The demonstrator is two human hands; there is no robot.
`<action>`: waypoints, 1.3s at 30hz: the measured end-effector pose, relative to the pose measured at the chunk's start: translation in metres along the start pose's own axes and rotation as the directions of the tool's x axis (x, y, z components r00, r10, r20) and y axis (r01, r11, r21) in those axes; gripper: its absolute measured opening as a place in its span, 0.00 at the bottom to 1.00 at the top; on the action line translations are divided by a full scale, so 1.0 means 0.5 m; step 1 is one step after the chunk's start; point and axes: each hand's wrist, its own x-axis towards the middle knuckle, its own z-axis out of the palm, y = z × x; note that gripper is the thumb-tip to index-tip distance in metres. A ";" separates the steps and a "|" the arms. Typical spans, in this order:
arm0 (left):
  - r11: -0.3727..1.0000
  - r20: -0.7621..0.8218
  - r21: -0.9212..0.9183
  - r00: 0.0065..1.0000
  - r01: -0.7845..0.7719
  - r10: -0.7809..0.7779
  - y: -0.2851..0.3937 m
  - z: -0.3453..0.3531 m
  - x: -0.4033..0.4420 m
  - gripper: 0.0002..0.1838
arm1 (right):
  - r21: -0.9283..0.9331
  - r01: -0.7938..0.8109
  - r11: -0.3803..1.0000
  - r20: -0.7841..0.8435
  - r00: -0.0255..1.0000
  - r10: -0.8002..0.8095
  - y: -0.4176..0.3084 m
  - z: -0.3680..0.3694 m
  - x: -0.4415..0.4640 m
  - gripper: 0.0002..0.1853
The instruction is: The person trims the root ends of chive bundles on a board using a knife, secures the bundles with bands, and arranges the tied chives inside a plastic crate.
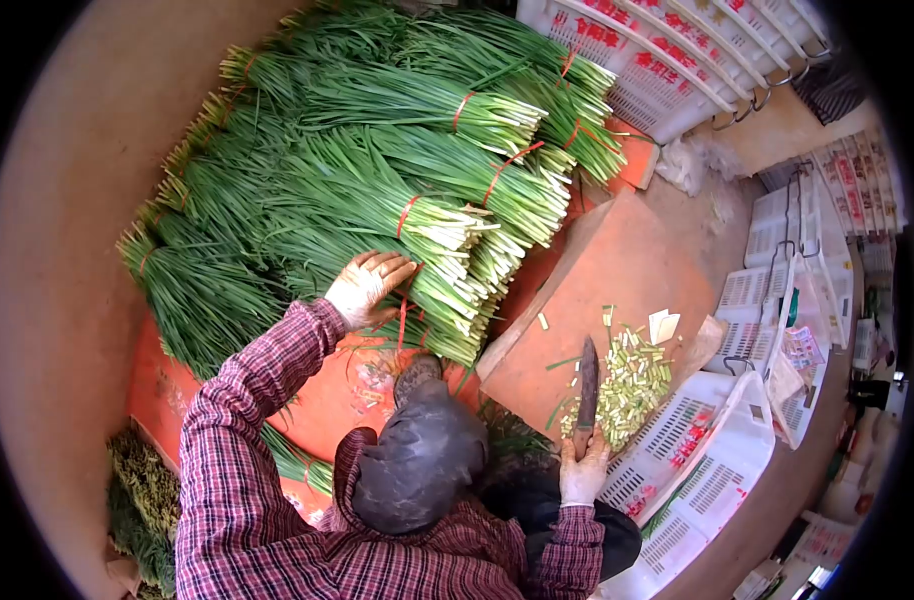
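My left hand (pixel 367 288), in a pale glove, rests with its fingers stretched out at the side of a bundle of garlic chives (pixel 352 195) tied with a red band. Several more tied bundles are piled around it, white cut ends facing right. In my right hand (pixel 583 468), also gloved, is a knife (pixel 588 390) held by its handle. Its long dark blade points away from me over an orange board (pixel 627 260). Beside the blade lies a heap of short chopped stem ends (pixel 632 385).
White plastic crates (pixel 677 440) stand along the right, and more are stacked at the top right (pixel 642 60). An orange surface (pixel 327 385) lies under the chives. Loose greens (pixel 142 500) sit at the lower left. A tan wall (pixel 67 250) rises at the left.
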 end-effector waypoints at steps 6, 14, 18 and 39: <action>0.980 -0.147 -0.200 0.989 -0.027 -0.003 0.021 -0.037 0.054 0.29 | 0.058 -0.020 0.998 -0.003 1.000 0.020 0.000 -0.001 -0.002 0.39; 0.989 0.167 0.148 0.986 -0.006 -0.019 -0.055 -0.122 0.213 0.62 | 0.033 0.024 0.999 -0.027 0.999 -0.023 0.014 0.011 0.000 0.38; 0.960 0.219 0.267 0.975 -0.082 0.022 -0.052 -0.111 0.271 0.61 | 0.039 -0.007 0.999 -0.001 1.000 0.007 0.006 0.004 0.001 0.39; 0.967 0.468 0.165 0.879 -0.193 0.096 0.540 -0.063 0.335 0.42 | 0.588 0.066 0.806 -0.227 0.970 0.086 0.011 -0.143 -0.135 0.26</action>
